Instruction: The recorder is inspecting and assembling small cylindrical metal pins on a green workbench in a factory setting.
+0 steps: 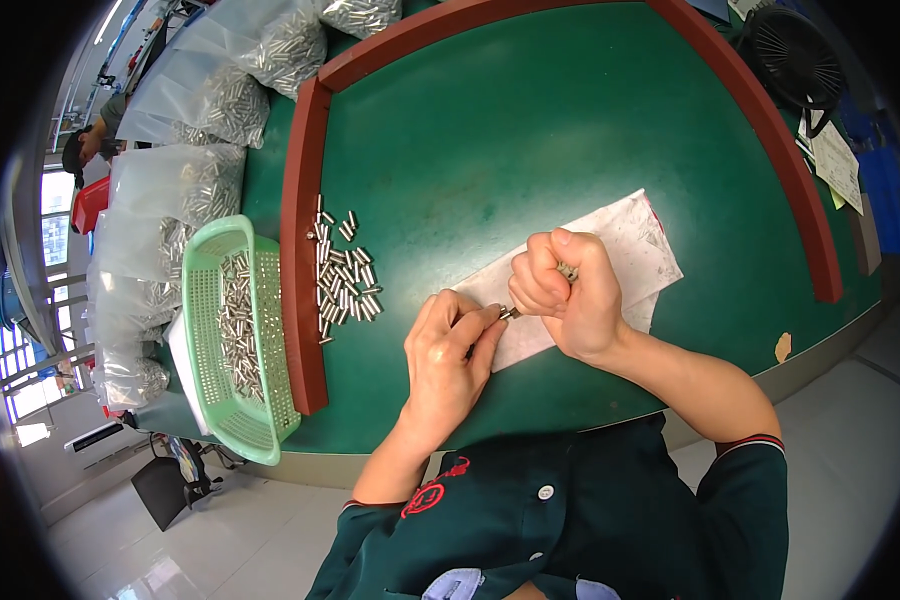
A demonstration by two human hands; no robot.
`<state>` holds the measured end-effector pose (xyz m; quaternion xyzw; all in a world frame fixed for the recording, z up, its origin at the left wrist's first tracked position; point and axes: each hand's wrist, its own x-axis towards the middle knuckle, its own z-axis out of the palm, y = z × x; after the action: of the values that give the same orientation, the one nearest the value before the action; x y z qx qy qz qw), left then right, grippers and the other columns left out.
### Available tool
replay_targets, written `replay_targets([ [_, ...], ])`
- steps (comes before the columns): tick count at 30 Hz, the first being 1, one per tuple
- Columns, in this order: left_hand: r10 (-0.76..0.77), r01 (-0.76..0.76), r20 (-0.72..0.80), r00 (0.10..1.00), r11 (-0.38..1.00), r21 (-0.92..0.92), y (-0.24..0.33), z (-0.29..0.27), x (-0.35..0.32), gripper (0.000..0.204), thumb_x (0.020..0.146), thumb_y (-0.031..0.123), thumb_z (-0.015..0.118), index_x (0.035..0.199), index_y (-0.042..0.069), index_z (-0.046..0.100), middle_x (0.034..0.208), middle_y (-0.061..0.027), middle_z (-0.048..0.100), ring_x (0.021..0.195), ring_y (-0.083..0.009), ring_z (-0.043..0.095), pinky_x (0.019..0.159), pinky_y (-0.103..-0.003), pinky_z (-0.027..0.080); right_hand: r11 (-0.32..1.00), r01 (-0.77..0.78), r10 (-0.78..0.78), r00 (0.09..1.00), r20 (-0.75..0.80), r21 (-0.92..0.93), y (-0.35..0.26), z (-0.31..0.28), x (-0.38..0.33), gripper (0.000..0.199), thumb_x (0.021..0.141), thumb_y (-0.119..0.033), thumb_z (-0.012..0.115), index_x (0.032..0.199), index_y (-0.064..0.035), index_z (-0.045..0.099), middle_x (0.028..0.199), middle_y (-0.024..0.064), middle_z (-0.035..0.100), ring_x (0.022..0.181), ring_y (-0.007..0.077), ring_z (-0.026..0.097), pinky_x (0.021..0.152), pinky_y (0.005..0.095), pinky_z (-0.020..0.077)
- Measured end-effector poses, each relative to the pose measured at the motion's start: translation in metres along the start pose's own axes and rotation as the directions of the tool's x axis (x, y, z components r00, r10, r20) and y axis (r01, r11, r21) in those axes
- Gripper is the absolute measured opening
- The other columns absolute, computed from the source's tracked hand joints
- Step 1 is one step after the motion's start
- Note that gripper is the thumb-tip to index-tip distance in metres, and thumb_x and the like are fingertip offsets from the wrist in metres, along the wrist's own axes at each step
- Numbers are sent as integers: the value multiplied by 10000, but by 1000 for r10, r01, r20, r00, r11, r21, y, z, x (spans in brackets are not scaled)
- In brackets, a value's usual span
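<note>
Over a white sheet (595, 240) on the green table, my two hands meet. My left hand (445, 355) is closed in a pinch around a small metal cylinder, mostly hidden by the fingers. My right hand (575, 295) makes a fist around a slim tool; only its pale, knobby handle end (568, 271) shows above the fingers. A short metallic piece (509, 313) is visible between the two hands, and I cannot tell if it is the tool's tip or the cylinder's end. Left of my hands lies a loose pile of small metal cylinders (348, 275).
A red-brown wooden frame (303, 250) borders the work area. Beyond it stand a light green basket (275, 340) of metal cylinders and several clear plastic bags (210, 185) of the same parts. A black fan (792, 58) and papers (835, 165) sit at far right.
</note>
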<state>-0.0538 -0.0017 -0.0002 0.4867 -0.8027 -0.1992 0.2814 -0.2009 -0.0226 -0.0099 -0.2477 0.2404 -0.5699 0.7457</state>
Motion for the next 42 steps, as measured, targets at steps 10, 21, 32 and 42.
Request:
replay_targets([
  [10, -22, 22, 7, 1000, 1000, -3, 0, -1, 1, 137, 608, -6, 677, 733, 4, 621, 636, -70, 485, 596, -226, 487, 524, -319, 403, 996, 46, -47, 999, -6, -78, 1, 5, -2, 414, 863, -270, 319, 491, -96, 270, 421, -13, 243, 401, 78, 178, 403, 251, 163],
  [21, 21, -22, 22, 1000, 999, 41, 2, -2, -1, 150, 620, 5, 671, 762, 6, 624, 669, -74, 494, 613, -231, 495, 527, -328, 409, 978, 107, -113, 993, -28, -179, 7, 6, -5, 406, 859, -254, 325, 490, -93, 269, 435, -11, 255, 410, 80, 194, 408, 248, 169],
  [32, -232, 233, 52, 971, 880, -413, -8, -10, 2, 85, 713, -32, 618, 788, -18, 580, 743, -70, 576, 622, -158, 547, 598, -255, 442, 993, 106, -103, 992, -67, 48, -6, 4, 2, 376, 840, -201, 317, 484, -91, 260, 429, -18, 247, 402, 72, 195, 392, 241, 169],
  [42, -343, 492, 442, 829, 69, -868, -24, -20, 0, 143, 849, 74, 527, 945, -24, 566, 802, -59, 563, 729, -130, 507, 685, -241, 428, 992, 90, -84, 994, -63, 88, -8, 1, -3, 384, 860, -211, 303, 496, -94, 266, 417, -9, 258, 395, 72, 184, 390, 244, 163],
])
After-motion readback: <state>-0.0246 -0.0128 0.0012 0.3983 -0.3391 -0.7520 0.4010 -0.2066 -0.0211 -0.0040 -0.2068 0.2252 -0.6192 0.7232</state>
